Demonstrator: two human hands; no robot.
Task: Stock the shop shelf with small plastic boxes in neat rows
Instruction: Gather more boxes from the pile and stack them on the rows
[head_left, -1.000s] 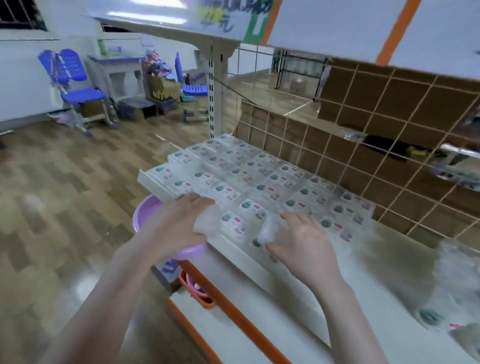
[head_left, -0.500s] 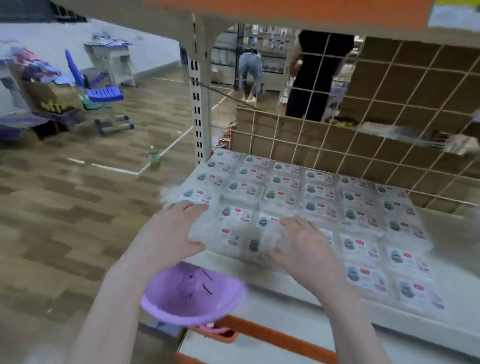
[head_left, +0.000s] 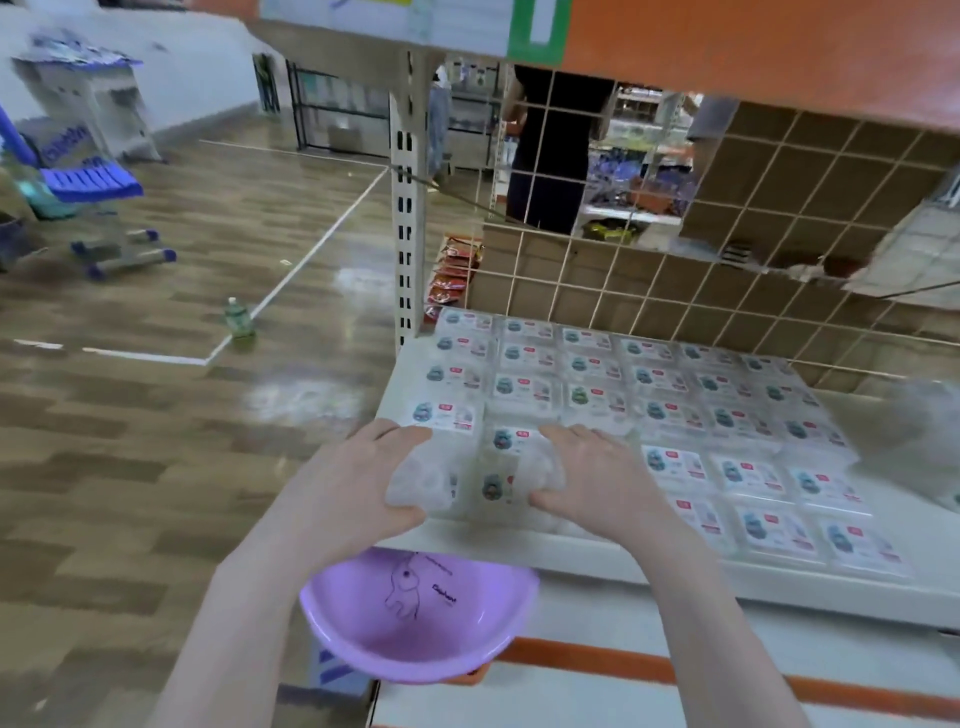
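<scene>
i see my left hand gripping one clear plastic box at the shelf front edge, and my right hand gripping another box just beside it. rows of labelled boxes cover the shelf behind. a purple basin sits below the edge, between my forearms.

Boxes in rows on shelf, hands at front-left corner.

Small plastic boxes flat on shelf, rows back to wire grid behind. Left hand and right hand side by side on front boxes. Basin below shelf edge, under hands. Bottle on floor, far left.
</scene>
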